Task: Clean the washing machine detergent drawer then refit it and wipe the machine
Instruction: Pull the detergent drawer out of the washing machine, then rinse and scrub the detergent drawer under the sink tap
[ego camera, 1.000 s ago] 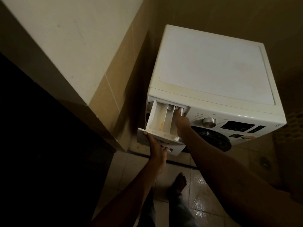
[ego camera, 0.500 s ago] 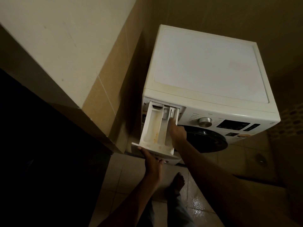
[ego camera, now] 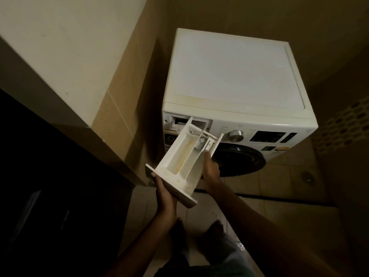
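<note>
A white front-loading washing machine [ego camera: 235, 80] stands against the wall. Its white detergent drawer [ego camera: 183, 156], stained yellow inside, is out of the machine and held in the air in front of the empty drawer slot [ego camera: 187, 121]. My left hand [ego camera: 164, 193] grips the drawer's front panel from below. My right hand [ego camera: 210, 169] holds the drawer's right side wall. The drawer tilts, its back end pointing up toward the slot.
A control knob [ego camera: 236, 135], a dark display [ego camera: 267, 136] and the dark round door [ego camera: 239, 159] are on the machine's front. A tiled wall corner [ego camera: 111, 108] juts out at left. My feet [ego camera: 199, 230] stand on a wet tiled floor.
The drawer has come fully out of its slot and moved down toward me. Both hands kept their hold on it. The slot now shows empty.
</note>
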